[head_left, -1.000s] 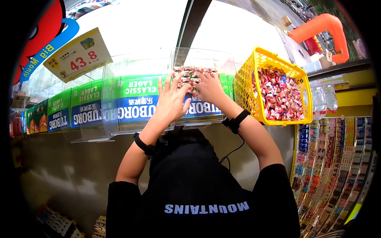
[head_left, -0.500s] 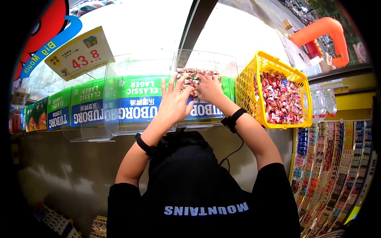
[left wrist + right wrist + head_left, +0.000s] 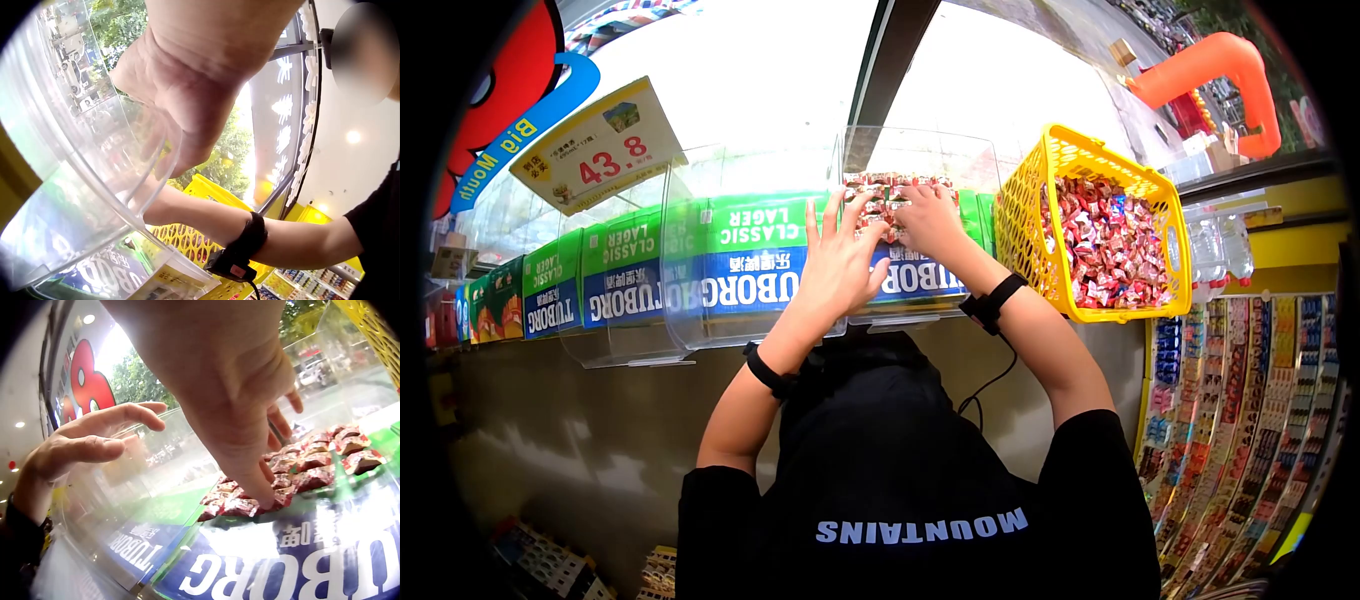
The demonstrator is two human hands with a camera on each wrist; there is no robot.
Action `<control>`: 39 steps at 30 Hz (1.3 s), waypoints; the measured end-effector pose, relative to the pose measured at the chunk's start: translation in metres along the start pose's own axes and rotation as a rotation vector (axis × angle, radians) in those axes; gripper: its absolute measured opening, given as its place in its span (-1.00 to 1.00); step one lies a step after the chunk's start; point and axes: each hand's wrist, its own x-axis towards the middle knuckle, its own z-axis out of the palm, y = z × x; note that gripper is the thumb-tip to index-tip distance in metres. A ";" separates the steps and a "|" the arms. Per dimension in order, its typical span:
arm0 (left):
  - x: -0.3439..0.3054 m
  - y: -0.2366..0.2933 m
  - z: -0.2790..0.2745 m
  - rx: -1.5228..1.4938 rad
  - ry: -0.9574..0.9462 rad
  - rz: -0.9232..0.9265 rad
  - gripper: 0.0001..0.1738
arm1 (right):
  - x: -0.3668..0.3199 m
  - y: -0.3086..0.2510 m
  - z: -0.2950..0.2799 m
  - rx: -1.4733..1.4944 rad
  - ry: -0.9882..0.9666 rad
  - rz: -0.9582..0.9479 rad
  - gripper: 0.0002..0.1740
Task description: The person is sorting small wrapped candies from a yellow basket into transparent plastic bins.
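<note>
Small red-wrapped candies (image 3: 312,461) lie in neat rows inside a clear plastic bin (image 3: 920,150), above green-and-blue TUBORG cartons (image 3: 750,275). My right hand (image 3: 930,222) reaches over the front of those rows. Seen from the right wrist, its thumb and index finger pinch a candy (image 3: 275,501) at the near edge, while the other fingers extend over the rows. My left hand (image 3: 840,260) hovers at the left side of the same candies with fingers spread, holding nothing. In the left wrist view, the clear bin wall partly covers the left hand (image 3: 187,100).
A yellow basket (image 3: 1055,230) full of loose wrapped candies (image 3: 1112,245) stands right of the bin. More clear bins (image 3: 615,300) and cartons run left, under a price sign (image 3: 600,150). Shelves of small packets (image 3: 1240,420) stand at the right; a window (image 3: 760,80) is behind.
Both hands stay over the candy rows, with only slight finger shifts. The left hand has eased slightly away from the rows. The head view sways a little.
</note>
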 end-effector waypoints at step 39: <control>0.082 0.219 0.017 -0.175 -0.027 0.207 -0.28 | -0.296 0.118 -0.187 0.302 0.493 0.340 -0.53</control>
